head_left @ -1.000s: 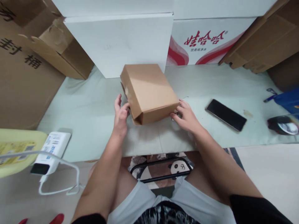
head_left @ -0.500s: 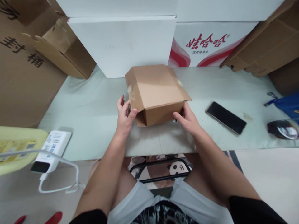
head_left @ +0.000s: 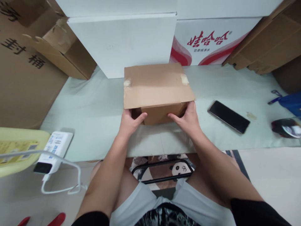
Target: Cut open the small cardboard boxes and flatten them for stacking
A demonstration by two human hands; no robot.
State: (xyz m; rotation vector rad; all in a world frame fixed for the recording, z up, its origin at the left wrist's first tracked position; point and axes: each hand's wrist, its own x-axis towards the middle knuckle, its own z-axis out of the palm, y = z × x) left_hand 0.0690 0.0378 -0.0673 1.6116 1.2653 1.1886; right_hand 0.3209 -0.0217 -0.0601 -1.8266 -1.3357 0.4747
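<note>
A brown cardboard box (head_left: pixel 158 86) stands on the pale green cloth in front of me, its top lying nearly flat. Tape remnants show near the left and right edges of the top. My left hand (head_left: pixel 131 123) grips the near left corner, thumb on the front face and fingers hidden under the overhanging lid edge. At the near right corner, my right hand (head_left: pixel 187 121) holds the box likewise, thumb against the front and fingers along the side. A dark gap shows at the left corner beside my left hand.
White cartons (head_left: pixel 122 47) stand behind the box. A black phone (head_left: pixel 229 116) lies to the right, with a dark shiny object (head_left: pixel 285 128) and blue pouch (head_left: pixel 291 103) farther out. On the left are a white power strip (head_left: pixel 55 147), its cable and a yellow-green container (head_left: pixel 21 136).
The box top's side flaps have flattened from sloping to level. Both thumbs have moved inward on the front face, and my left hand has closed onto the corner.
</note>
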